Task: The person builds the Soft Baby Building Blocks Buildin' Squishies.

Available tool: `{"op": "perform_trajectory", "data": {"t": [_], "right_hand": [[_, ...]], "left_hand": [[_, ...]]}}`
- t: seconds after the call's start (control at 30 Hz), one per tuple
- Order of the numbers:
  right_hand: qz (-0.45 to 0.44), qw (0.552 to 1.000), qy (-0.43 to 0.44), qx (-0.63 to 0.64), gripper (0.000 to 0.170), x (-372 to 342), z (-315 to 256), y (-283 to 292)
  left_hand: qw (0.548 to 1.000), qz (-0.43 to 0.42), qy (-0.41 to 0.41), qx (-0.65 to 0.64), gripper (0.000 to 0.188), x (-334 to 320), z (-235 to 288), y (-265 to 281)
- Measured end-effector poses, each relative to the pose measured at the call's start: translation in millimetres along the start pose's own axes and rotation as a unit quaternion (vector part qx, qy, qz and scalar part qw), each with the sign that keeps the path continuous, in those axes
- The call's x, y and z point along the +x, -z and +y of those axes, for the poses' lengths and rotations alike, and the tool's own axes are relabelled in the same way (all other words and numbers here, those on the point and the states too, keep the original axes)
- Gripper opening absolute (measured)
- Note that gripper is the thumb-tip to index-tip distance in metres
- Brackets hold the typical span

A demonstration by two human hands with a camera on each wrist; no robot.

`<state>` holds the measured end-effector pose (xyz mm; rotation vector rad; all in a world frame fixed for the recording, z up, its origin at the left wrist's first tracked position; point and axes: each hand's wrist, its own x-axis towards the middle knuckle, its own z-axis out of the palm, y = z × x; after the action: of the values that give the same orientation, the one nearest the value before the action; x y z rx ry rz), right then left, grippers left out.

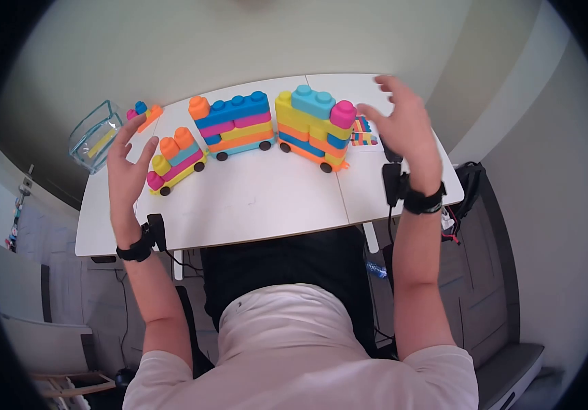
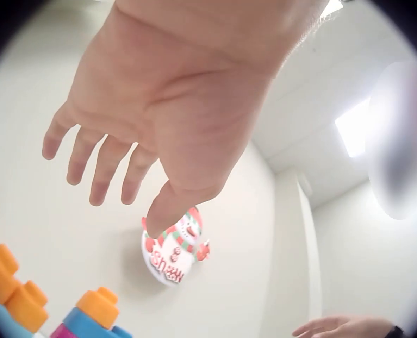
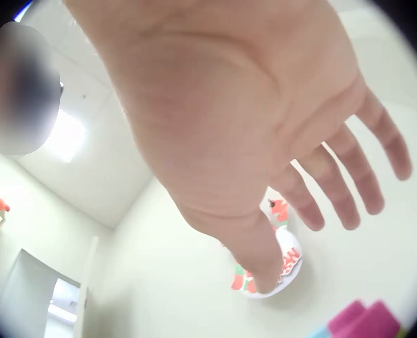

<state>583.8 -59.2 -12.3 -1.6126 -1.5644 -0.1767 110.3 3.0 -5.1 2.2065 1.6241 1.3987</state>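
Three wheeled toys built from colourful blocks stand across the white table in the head view: a small stepped block car (image 1: 179, 160) at the left, a middle block car (image 1: 234, 126), and a tall block car (image 1: 313, 128) at the right. My left hand (image 1: 128, 171) is raised beside the small car, fingers spread, holding nothing. In the left wrist view its bare palm (image 2: 166, 105) shows. My right hand (image 1: 408, 130) is lifted to the right of the tall car, also with fingers apart. The right wrist view shows its bare palm (image 3: 229, 120).
A clear plastic container (image 1: 96, 137) sits at the table's left end, near several loose blocks (image 1: 145, 115). A printed picture card (image 1: 363, 132) lies behind the tall car. The white table (image 1: 253, 212) has its front edge close to the person's lap. A snowman decoration (image 2: 175, 250) hangs on the wall.
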Motion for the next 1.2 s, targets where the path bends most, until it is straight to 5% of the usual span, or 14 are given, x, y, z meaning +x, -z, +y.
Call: {"op": "perform_trajectory", "data": {"t": [0.1, 0.17, 0.4, 0.6, 0.87, 1.1, 1.2], "right_hand": [[-0.035, 0.991, -0.093, -0.087, 0.065, 9.6, 44.7, 3.2], [-0.182, 0.926, -0.236, -0.231, 0.06, 14.6, 61.5, 8.0], [-0.215, 0.889, -0.325, -0.241, 0.062, 13.8, 123.4, -51.0], [-0.212, 0.881, -0.333, -0.263, 0.052, 2.3, 168.8, -103.7], [-0.225, 0.883, -0.327, -0.248, 0.047, 6.4, 157.7, -90.0], [-0.088, 0.932, -0.285, -0.205, 0.069, 30.0, 114.6, -45.0], [0.007, 0.989, -0.147, -0.004, 0.089, 29.9, 83.1, -11.0]], "left_hand": [[0.998, -0.009, -0.033, -0.054, 0.042, -6.3, 18.4, 10.9], [0.996, 0.001, -0.046, -0.079, 0.04, -11.1, 27.2, 18.0], [0.986, 0.044, -0.077, -0.142, 0.035, -17.0, 34.5, 34.2], [0.982, 0.072, -0.076, -0.155, 0.034, -16.8, 26.7, 43.1], [0.986, 0.066, -0.088, -0.123, 0.035, -17.0, 24.9, 46.2], [0.985, 0.067, -0.095, -0.13, 0.035, -17.6, 28.0, 48.4], [0.986, 0.062, -0.092, -0.125, 0.035, -17.2, 25.7, 46.0]]}}
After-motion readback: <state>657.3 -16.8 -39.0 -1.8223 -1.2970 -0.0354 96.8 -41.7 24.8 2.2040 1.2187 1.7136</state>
